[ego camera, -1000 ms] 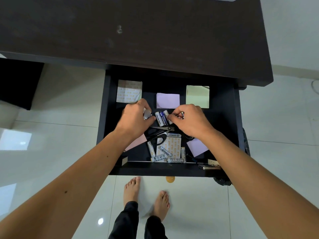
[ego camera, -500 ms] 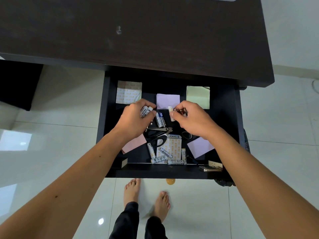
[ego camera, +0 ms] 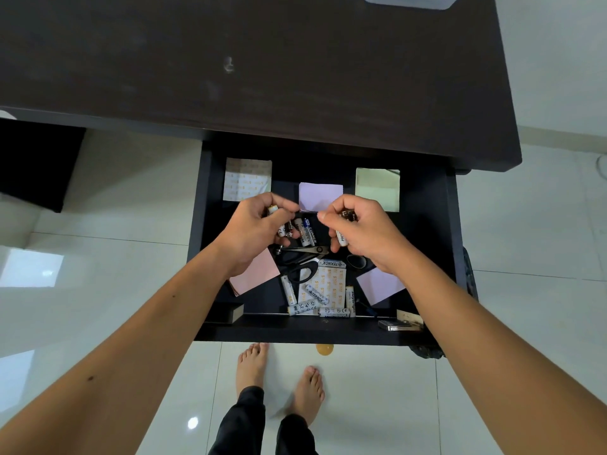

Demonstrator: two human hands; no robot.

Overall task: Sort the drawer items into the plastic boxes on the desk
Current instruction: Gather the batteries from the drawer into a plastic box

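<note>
Since the earlier frame both my hands have lifted a little above the drawer floor, and each now carries batteries. My left hand (ego camera: 259, 224) has its fingers curled around a few small white cylinder batteries (ego camera: 273, 210). My right hand (ego camera: 361, 229) grips one white battery (ego camera: 341, 237) and some dark small piece that I cannot identify.

In this head view the task looks only begun, I think. The open dark wooden drawer (ego camera: 423, 224) in the middle of the frame holds much: two batteries (ego camera: 305, 231) between my hands, black-handled scissors (ego camera: 303, 261) below them, more white batteries (ego camera: 315, 300) near the front wall, and paper note pads in lilac (ego camera: 320, 197), pale green (ego camera: 377, 188), pink (ego camera: 259, 274) and a patterned one (ego camera: 247, 178).

Only the corner of a clear plastic box (ego camera: 407, 1) shows at the top edge, on the dark desk top (ego camera: 262, 77); what is inside I cannot tell.

The desk edge hangs over the drawer back, so I judge I should lift toward me first. The side walls stand well apart from my wrists.
</note>
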